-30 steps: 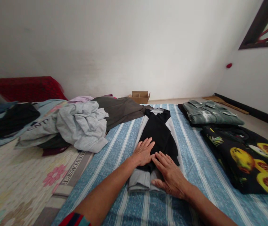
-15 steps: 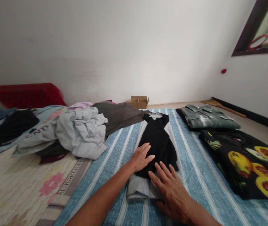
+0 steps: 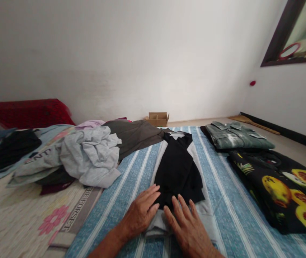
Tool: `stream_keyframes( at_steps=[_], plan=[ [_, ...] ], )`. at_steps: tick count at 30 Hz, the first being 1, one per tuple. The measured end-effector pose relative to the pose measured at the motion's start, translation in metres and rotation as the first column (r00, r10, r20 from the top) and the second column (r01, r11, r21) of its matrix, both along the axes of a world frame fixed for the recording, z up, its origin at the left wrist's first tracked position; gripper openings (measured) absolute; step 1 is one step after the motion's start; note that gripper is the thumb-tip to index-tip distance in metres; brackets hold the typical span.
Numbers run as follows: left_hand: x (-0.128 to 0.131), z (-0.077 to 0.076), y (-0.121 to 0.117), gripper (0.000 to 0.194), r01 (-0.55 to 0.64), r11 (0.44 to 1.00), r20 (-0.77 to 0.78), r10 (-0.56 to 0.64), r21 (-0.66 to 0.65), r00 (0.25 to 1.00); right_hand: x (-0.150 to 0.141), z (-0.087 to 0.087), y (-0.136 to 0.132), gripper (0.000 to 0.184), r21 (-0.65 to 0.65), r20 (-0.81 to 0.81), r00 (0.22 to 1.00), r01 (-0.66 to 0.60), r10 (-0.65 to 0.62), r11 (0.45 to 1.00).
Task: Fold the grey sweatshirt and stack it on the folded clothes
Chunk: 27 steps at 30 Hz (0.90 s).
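A black garment with grey side panels (image 3: pixel 175 168) lies lengthwise on the blue striped bedsheet (image 3: pixel 120 190), with a small white print at its far end. Its near end shows a folded grey edge (image 3: pixel 155 225). My left hand (image 3: pixel 142 211) rests palm down with its fingertips at the garment's near left side. My right hand (image 3: pixel 187 227) lies with spread fingers on the near end, touching the black cloth and the grey fold. Neither hand holds anything.
A crumpled grey shirt (image 3: pixel 90 157) and a dark grey garment (image 3: pixel 133 138) lie left of the black garment. A folded green shirt (image 3: pixel 236 136) and a folded black fruit-print garment (image 3: pixel 276 190) lie on the right. A cardboard box (image 3: pixel 157 119) stands beyond the bed.
Both hands have slid toward me, from the middle of the black garment to its near end. The fingers are spread wider, and the view has tilted slightly.
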<state>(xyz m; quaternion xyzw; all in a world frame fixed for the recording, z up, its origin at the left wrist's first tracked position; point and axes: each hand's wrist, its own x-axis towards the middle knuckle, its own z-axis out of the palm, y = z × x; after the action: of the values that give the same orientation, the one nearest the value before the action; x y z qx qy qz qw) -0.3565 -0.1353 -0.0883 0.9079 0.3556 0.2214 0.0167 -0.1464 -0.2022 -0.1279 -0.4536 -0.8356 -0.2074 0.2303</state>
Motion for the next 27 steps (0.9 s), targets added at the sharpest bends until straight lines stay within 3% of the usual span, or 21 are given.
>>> stream_keyframes(
  at_steps=[5,15,27],
  plan=[
    [0.010,0.009,-0.011,0.038,0.022,0.999,-0.075,-0.026,-0.048,0.997,0.001,-0.004,0.000,0.042,-0.006,-0.006,1.000,0.022,-0.022,1.000],
    [0.013,0.013,-0.010,0.044,-0.026,0.953,-0.148,-0.019,-0.302,0.989,0.003,-0.004,0.002,0.045,-0.080,0.005,1.000,0.016,-0.016,0.997],
    [0.007,0.011,-0.007,0.047,0.003,0.956,-0.095,-0.032,-0.293,0.995,0.001,-0.003,0.012,0.043,-0.038,-0.018,1.000,0.016,-0.016,0.999]
  ],
)
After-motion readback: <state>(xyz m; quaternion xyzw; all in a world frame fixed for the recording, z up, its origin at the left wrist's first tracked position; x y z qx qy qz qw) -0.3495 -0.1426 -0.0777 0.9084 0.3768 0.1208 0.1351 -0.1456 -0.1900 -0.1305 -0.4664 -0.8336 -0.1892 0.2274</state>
